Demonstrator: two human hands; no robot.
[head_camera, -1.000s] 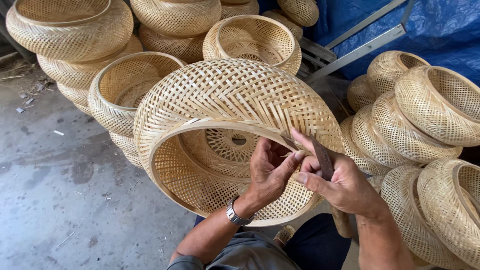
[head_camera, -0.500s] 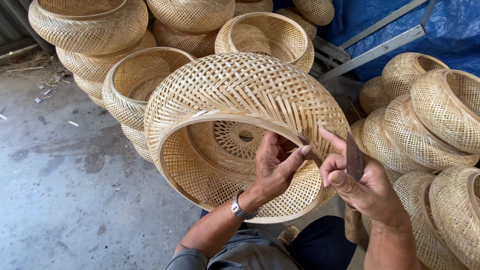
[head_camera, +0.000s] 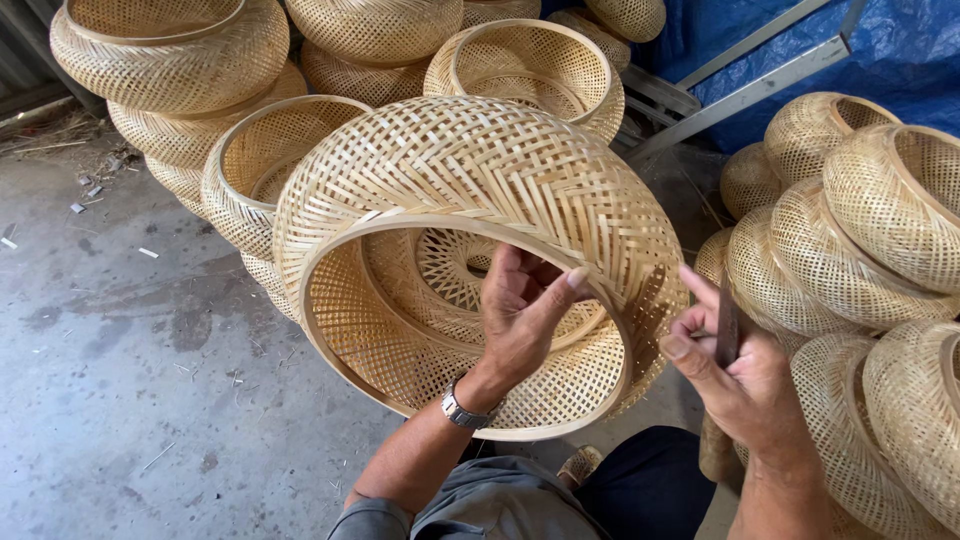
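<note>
Left hand (head_camera: 520, 315) curled over rim of woven basket (head_camera: 470, 190), fingers inside, thumb pressed against rim's outer edge; wristwatch (head_camera: 462, 410) on that wrist; right hand (head_camera: 735, 375) just beside basket's right edge, thumb and fingers pinching dark blade (head_camera: 727, 325), held upright; basket tipped on side over person's knees, mouth facing camera; basket stacks (head_camera: 860, 260) right and behind; grey concrete floor (head_camera: 120, 400) left; blue tarp (head_camera: 880, 50) top right.

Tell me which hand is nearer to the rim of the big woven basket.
The left hand: it grips the rim of the woven basket. The right hand, holding a dark blade, is just beside the basket's right side.
</note>
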